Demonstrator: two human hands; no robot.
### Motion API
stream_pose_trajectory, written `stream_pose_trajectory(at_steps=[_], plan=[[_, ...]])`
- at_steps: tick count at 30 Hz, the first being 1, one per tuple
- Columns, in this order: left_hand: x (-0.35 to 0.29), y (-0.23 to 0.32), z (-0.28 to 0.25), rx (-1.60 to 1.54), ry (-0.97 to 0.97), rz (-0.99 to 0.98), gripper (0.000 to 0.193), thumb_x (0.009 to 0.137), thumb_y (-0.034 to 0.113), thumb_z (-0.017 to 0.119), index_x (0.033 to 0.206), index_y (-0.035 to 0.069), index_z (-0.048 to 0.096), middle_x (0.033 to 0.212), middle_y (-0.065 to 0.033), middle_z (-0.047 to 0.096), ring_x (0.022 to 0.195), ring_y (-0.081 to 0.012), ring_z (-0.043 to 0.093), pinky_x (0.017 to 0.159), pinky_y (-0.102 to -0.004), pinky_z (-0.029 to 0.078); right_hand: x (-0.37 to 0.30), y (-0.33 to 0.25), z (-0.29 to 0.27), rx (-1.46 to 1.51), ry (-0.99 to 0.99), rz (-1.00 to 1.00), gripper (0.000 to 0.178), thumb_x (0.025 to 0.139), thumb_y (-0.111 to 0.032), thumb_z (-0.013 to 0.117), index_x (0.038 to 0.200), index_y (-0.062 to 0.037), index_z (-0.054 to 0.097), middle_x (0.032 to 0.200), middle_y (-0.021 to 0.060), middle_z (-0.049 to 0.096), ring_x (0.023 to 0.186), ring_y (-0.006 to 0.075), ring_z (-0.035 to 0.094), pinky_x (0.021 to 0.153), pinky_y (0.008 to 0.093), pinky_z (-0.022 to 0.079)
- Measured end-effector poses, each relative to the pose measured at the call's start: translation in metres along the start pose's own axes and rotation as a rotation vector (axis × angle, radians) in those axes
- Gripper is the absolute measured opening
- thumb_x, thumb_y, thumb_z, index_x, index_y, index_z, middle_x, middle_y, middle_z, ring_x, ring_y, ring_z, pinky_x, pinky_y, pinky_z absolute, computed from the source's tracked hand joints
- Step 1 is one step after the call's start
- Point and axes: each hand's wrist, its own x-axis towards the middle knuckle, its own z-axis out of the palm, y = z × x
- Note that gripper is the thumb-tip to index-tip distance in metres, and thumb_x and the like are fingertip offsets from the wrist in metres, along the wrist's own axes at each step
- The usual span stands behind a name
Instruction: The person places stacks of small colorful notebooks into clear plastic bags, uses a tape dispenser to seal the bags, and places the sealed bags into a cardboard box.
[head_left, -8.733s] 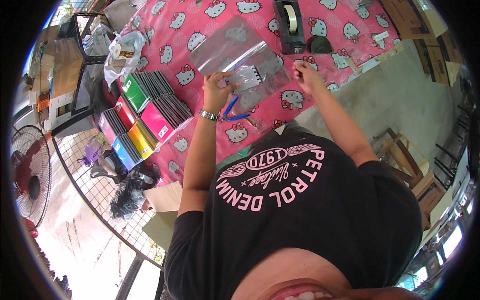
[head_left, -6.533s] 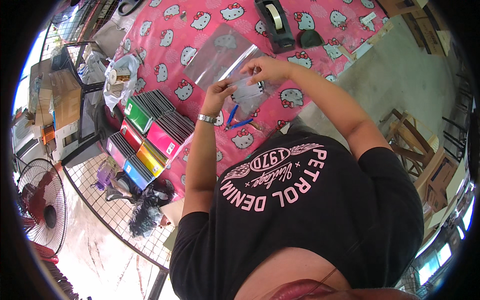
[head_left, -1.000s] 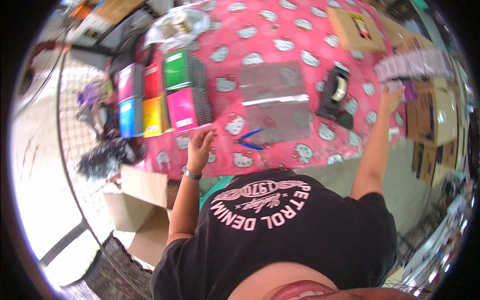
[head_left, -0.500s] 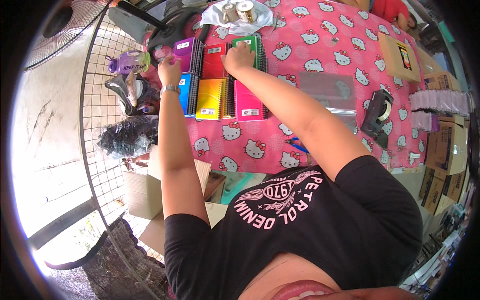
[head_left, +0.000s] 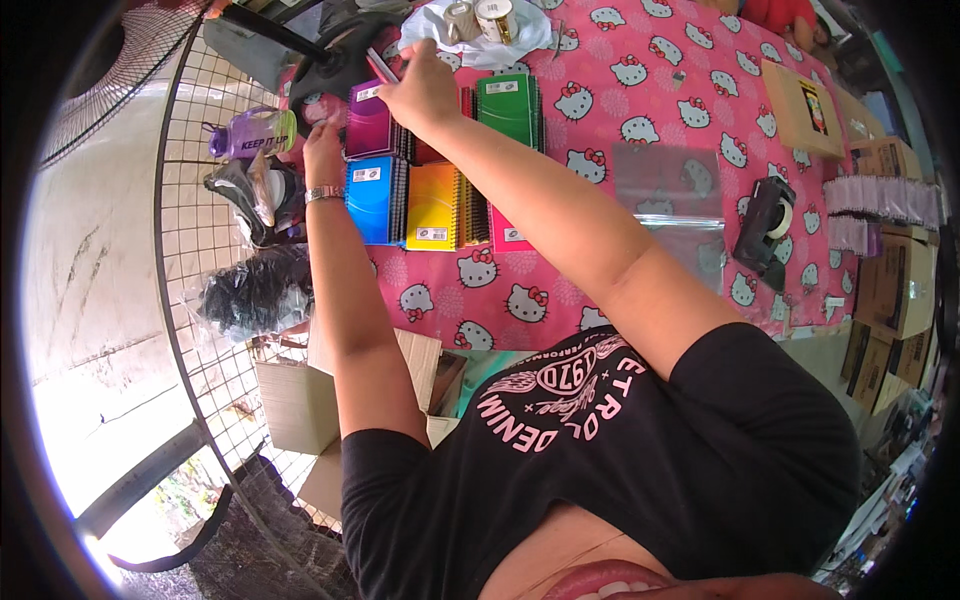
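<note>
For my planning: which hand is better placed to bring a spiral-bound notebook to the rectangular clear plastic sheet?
Right hand, probably: it seems to pinch a notebook, and its forearm lies nearer the sheet.

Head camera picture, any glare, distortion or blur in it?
Head view, glare crosses the clear plastic sheet; head view, the far-left ground looks washed out; head view, the wire mesh bows along its edge; head view, the blue notebook looks fairly sharp.

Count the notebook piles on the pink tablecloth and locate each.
6. Far row, left to right: purple pile, red pile, green pile. Near row: blue pile, yellow pile, pink pile. The right arm partly hides the red and pink ones; more could be hidden.
</note>
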Motion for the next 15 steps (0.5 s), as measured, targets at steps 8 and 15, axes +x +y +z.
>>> stream_pose_trajectory(at_steps=[8, 15], plan=[[-0.018, 0.039, 0.019, -0.298, -0.085, -0.21, 0.065, 0.094, 0.056, 0.035, 0.124, 0.0, 0.051, 0.112, -0.0124, 0.062, 0.1, -0.0226, 0.059, 0.085, -0.0341, 0.047, 0.011, 0.041, 0.048, 0.357, -0.173, 0.401, 0.035, 0.069, -0.023, 0.071, 0.092, 0.0024, 0.064, 0.094, 0.0211, 0.065, 0.089, 0.0342, 0.063, 0.079, 0.0396, 0.05], [0.0, 0.001, -0.001, -0.025, -0.135, 0.055, 0.033, 0.088, 0.023, 0.063, 0.111, -0.001, 0.062, 0.098, -0.0053, 0.066, 0.086, -0.0104, 0.06, 0.076, -0.0225, 0.046, -0.012, 0.055, 0.053, 0.482, 0.1, 0.298, 0.029, 0.072, -0.016, 0.067, 0.094, 0.0019, 0.062, 0.086, 0.0199, 0.065, 0.084, 0.033, 0.064, 0.075, 0.0403, 0.049]])
